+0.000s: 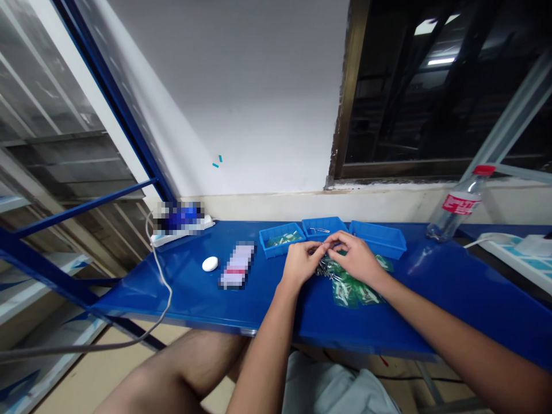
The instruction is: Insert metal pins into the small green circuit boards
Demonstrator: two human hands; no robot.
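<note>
My left hand and my right hand meet fingertip to fingertip above the blue table. Both are pinched closed, and whatever sits between the fingers is too small to make out. Under and beside my right hand lie green-tinted plastic bags with small pale pieces inside. A heap of small metal parts shows between my hands. Behind them stand three blue trays: the left tray holds a green bag, the middle tray holds a few thin metal pieces, and the right tray is partly hidden by my hand.
On the blue table to the left lie a white round case and a blurred flat item. A power strip trails a grey cable over the edge. A clear bottle with a red cap stands at the right.
</note>
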